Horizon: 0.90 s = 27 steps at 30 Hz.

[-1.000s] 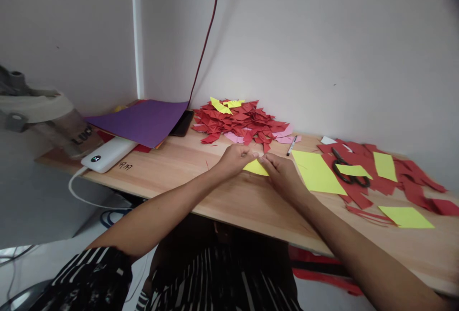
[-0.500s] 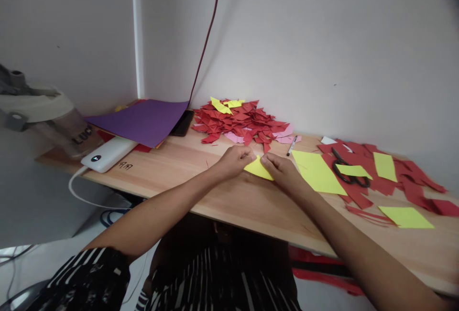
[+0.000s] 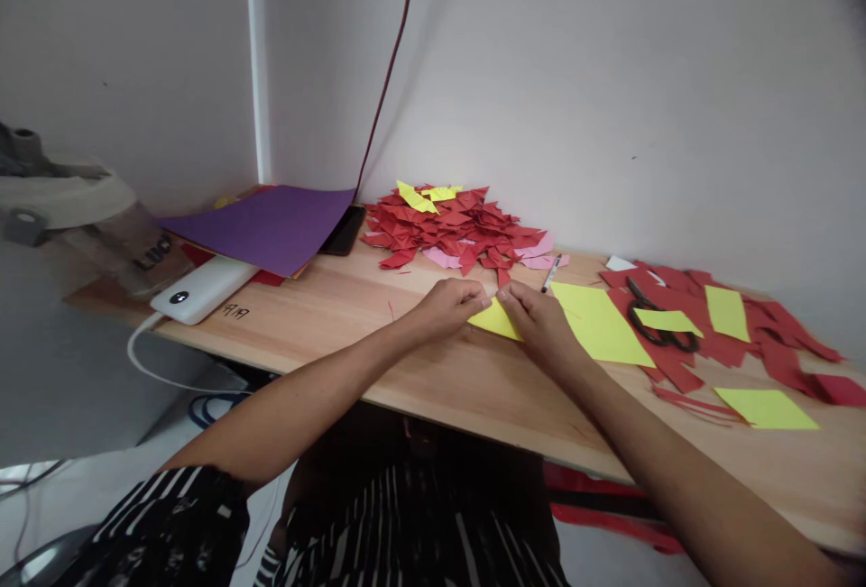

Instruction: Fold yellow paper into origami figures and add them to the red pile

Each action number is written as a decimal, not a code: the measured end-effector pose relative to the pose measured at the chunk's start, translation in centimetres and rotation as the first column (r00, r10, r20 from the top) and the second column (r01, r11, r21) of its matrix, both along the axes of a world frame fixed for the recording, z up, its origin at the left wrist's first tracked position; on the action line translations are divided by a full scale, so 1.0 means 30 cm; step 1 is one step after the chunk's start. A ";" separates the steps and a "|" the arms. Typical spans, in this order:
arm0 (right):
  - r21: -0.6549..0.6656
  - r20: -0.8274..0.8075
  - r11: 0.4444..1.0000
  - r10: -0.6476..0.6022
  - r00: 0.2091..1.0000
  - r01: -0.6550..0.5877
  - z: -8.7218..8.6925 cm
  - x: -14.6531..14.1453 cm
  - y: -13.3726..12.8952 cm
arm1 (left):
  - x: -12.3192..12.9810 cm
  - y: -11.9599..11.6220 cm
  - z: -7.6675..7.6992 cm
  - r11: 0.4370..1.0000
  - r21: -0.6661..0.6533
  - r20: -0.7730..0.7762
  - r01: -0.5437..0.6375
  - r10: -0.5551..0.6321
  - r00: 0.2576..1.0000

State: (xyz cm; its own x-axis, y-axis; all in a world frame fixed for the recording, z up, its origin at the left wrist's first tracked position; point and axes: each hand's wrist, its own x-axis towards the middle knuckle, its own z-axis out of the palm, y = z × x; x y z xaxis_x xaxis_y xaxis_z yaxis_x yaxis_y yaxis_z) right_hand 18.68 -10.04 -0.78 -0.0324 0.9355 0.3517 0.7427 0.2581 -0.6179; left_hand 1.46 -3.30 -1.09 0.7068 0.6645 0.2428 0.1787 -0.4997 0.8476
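A small yellow piece of paper (image 3: 496, 320) is pinched between my hands, just above the wooden table (image 3: 433, 380). My left hand (image 3: 452, 306) grips its left upper side with curled fingers. On the right, my right hand (image 3: 534, 310) closes on the same paper, thumb up and close to the left thumb. The paper's upper part is hidden behind the fingers, so I cannot tell how it is folded. A larger yellow sheet (image 3: 602, 325) lies flat beside my right hand, with a marker pen (image 3: 551, 274) behind it.
Folded red paper pieces (image 3: 446, 231) are heaped by the wall, two yellow ones on top. Scissors (image 3: 653, 321) lie among red scraps (image 3: 723, 343) and yellow pieces at right. A purple sheet (image 3: 271, 222), white power bank (image 3: 207, 289), phone (image 3: 345, 231) and bottle (image 3: 128, 235) stand left.
Both hands have shifted slightly to the right with the yellow paper, and the thumbs are a little closer together. The other things lie as before.
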 end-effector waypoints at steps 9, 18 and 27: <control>0.018 0.014 0.991 -0.132 0.991 0.132 0.008 0.024 0.005 | -0.009 -0.006 0.009 0.998 0.019 -0.023 -0.054 0.054 0.998; 0.035 0.043 0.986 -0.162 0.986 0.161 0.015 0.033 0.010 | -0.002 -0.005 0.011 0.998 0.002 -0.058 -0.069 0.069 0.996; 0.054 0.082 0.986 -0.163 0.983 0.159 0.014 0.045 0.014 | -0.006 -0.015 0.013 0.995 -0.103 -0.054 -0.017 0.012 0.998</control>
State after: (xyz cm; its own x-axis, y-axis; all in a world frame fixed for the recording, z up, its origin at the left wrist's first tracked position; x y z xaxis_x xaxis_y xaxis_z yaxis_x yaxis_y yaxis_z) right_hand 20.02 -9.63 -0.35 0.0852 0.9135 0.3977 0.8267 0.1580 -0.5400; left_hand 1.27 -3.75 -0.71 0.7070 0.6942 0.1346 0.2311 -0.4067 0.8838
